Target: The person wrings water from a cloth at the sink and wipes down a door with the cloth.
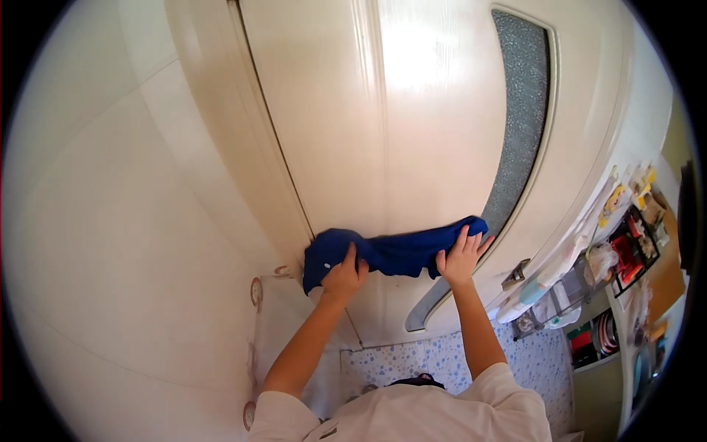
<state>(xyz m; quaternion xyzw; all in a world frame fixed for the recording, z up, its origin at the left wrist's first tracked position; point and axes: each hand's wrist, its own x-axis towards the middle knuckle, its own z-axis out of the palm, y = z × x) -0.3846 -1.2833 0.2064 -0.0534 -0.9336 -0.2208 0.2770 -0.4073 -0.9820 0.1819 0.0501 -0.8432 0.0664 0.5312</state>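
Note:
A dark blue cloth stretches sideways against the cream door. Its left end is bunched near the door's hinge-side seam, with a small white mark on it. My left hand presses on that left part, fingers apart and pointing up. My right hand lies over the cloth's right end with spread fingers, beside the curved frosted glass panel. Both palms face the door.
A metal door handle is at the right. Beyond it are hanging bags, a black rack with red items, and a shelf cabinet. A pale wall is on the left; blue-speckled floor tiles lie below.

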